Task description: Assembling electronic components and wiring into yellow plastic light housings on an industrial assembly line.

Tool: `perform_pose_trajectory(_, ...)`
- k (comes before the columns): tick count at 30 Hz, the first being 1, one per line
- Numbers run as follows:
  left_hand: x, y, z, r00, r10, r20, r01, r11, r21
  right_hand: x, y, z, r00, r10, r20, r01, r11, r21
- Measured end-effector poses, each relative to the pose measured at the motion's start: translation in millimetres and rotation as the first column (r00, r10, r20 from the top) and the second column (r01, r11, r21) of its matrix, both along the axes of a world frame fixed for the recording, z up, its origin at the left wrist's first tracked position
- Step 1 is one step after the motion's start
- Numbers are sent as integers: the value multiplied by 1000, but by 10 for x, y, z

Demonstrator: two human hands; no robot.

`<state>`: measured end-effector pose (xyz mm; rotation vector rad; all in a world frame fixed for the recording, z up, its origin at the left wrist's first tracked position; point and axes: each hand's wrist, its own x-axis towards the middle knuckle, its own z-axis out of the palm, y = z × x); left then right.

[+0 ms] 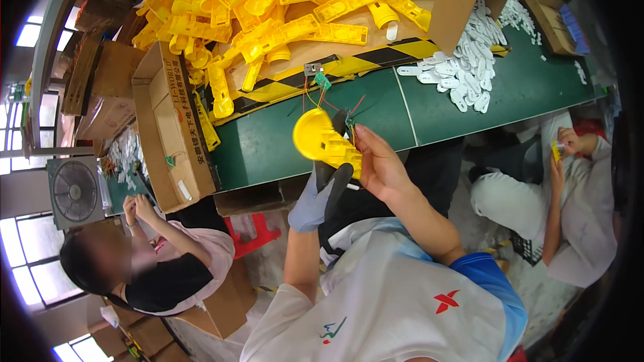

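Observation:
My left hand [312, 202], in a grey glove with dark fingertips, grips a yellow plastic housing [320, 139] from below. The housing has a round cup end at the left and a ribbed, compartmented body. My right hand [385, 169] is bare, its fingers closed at the housing's right edge on thin coloured wires [351, 130]. A small dark part sits by those fingertips, its details unclear. Beyond the cup end, more wires lead to a small green circuit board [323, 81] and a silvery metal component [313, 68] at the striped edge.
Yellow housings [268, 0] are heaped behind a black-and-yellow striped edge [389, 53]. White plastic pieces [463, 74] lie on the green table [258, 141] by a tipped cardboard box [463, 0]. An open carton [171, 127] stands left. Co-workers sit left [194, 255] and right [577, 208].

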<state>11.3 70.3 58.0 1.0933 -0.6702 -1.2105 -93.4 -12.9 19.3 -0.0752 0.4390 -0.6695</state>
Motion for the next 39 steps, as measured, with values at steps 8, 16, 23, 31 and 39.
perform_pose_trajectory(8,157,-154,26,949,270,-160,-290,949,-120,-268,-139,64,966,-241,-94,102,689,-718)
perform_pose_trajectory(16,57,-188,-354,948,238,-209,-237,971,31,-330,-441,698,871,5,-491,-488,116,-865)
perform_pose_trajectory(23,4,-143,-392,951,174,-256,-146,981,127,-136,-668,368,823,-88,-561,-500,358,-789)
perform_pose_trajectory(31,10,-157,-408,938,200,-285,-157,973,167,-105,-613,234,818,-119,-563,-470,427,-772)
perform_pose_trajectory(39,-58,-171,-422,963,261,-63,-256,963,79,-15,-384,138,824,-239,-514,-291,600,-745)
